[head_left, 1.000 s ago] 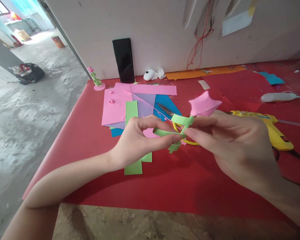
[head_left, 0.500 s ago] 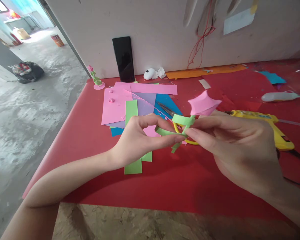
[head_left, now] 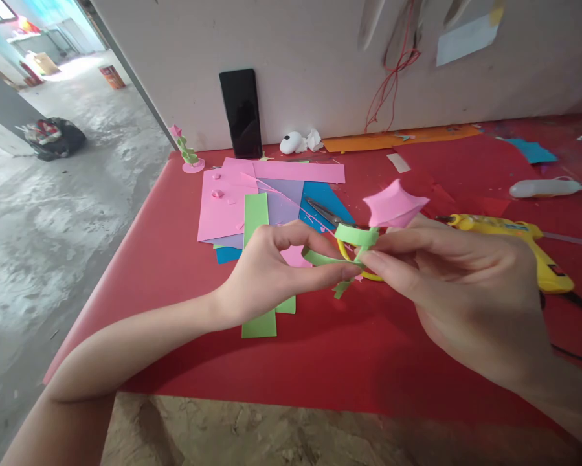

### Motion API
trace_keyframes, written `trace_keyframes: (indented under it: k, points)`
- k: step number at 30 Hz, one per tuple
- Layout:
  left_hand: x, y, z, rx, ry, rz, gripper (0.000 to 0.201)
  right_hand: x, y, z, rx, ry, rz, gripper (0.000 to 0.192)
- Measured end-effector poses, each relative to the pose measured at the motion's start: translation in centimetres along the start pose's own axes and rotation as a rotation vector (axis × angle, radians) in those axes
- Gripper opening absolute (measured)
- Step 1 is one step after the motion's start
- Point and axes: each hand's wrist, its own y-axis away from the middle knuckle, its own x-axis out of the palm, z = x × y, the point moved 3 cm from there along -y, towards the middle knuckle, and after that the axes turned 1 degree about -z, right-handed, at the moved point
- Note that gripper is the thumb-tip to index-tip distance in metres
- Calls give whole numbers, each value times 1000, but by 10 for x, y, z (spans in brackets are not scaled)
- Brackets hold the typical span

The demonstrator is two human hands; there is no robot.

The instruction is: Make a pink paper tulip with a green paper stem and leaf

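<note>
Left hand (head_left: 266, 272) pinches the green strip (head_left: 322, 257); right hand (head_left: 446, 285) grips the flower (head_left: 392, 204) stem; wind the strip snug, pinches firm, bloom uncrushed.

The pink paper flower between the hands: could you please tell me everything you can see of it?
The pink paper flower is a folded, cup-like bloom with pointed tips, matte like craft paper. It sits atop a narrow green paper strip stem that loops and curls below it. It is held above the red table, tilted slightly. The right hand pinches the stem just under the bloom; the left hand pinches the strip's lower curl.
</note>
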Motion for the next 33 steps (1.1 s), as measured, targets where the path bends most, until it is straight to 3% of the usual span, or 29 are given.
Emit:
trace_keyframes:
  k: [9, 26, 33]
  points:
    - [1, -2, 1, -53, -111, -20, 12, -3, 0, 1, 8, -12, -28, 16]
    - [2, -3, 1, -19, -135, 36, 5, -1, -2, -2, 43, -115, -48, 13]
    - [2, -3, 0, -74, -135, 8, 8, 1, -5, -11, 69, -114, -31, 9]
